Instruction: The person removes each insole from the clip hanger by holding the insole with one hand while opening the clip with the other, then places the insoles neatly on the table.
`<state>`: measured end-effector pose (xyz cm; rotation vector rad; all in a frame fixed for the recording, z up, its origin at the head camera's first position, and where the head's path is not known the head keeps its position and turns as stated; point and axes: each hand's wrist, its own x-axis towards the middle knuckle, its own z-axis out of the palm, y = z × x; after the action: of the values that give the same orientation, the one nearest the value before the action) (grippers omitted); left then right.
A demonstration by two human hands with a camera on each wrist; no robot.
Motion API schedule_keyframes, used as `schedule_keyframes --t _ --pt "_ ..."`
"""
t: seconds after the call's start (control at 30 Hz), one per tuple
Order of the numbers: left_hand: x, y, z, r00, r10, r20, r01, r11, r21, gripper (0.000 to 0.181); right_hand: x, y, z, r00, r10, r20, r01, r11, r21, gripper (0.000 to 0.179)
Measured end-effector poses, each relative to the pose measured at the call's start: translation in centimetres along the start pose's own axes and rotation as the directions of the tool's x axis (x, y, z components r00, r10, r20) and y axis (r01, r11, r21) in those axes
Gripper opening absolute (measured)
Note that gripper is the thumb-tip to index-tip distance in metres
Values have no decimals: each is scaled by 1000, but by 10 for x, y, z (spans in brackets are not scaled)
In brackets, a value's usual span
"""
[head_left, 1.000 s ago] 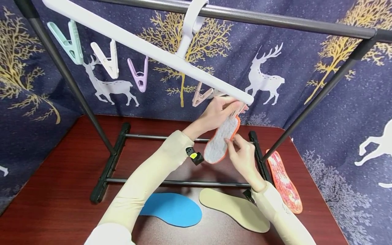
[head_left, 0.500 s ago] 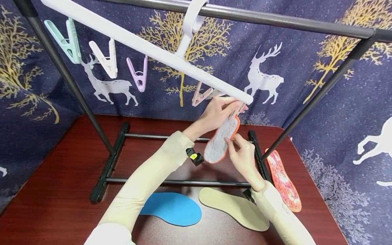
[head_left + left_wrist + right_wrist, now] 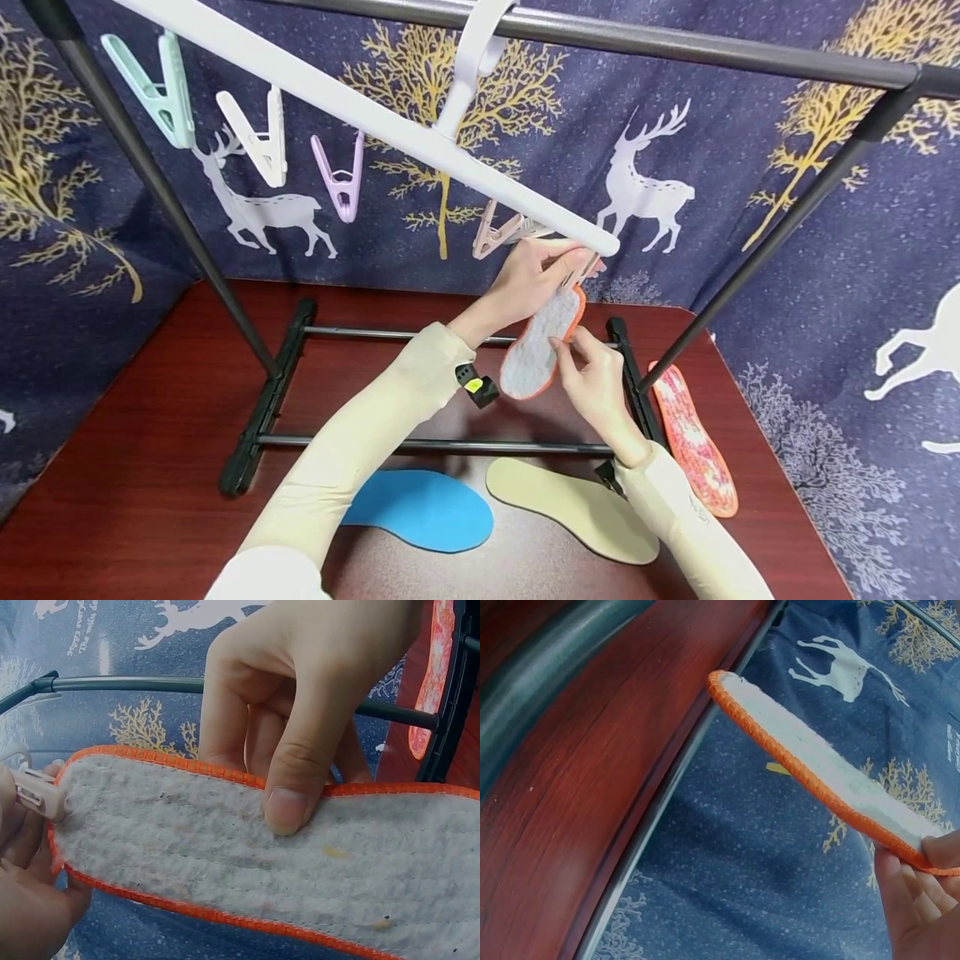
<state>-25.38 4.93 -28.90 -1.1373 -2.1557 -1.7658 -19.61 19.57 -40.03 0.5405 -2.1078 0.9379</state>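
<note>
A grey fuzzy insole (image 3: 542,346) with an orange stitched edge hangs tilted below the right end of the white hanger (image 3: 360,112). At its upper end my left hand (image 3: 528,279) holds a pale pink clothespin (image 3: 583,271), whose tip meets the insole's edge in the left wrist view. My right hand (image 3: 596,379) pinches the insole's right edge midway, thumb on the grey face and fingers behind, as the left wrist view also shows. In the right wrist view the insole (image 3: 802,750) stretches away from my right fingertips.
Mint (image 3: 161,92), white (image 3: 258,137) and purple (image 3: 341,179) clothespins, plus another pink clothespin (image 3: 495,229), hang along the hanger. A black rack (image 3: 262,408) stands on the red-brown table. Blue (image 3: 423,508), beige (image 3: 577,508) and red patterned (image 3: 693,442) insoles lie on the tabletop.
Both hands keep their holds on the clothespin and the insole, almost unmoved. The view has shifted very slightly, and the hanging clothespins at the left sit a little higher in it.
</note>
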Motion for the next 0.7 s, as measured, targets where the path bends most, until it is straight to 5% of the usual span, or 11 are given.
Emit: schedule_keyframes --t 0.17,0.7 --pt "-1 -1 -1 1000 19 -25 -17 999 49 28 0 -1 0 1000 0 0 0 1000 -7 8" --pt "-3 -2 0 1000 -3 -24 3 1000 -25 30 0 -1 2 1000 -3 15 3 1000 6 17"
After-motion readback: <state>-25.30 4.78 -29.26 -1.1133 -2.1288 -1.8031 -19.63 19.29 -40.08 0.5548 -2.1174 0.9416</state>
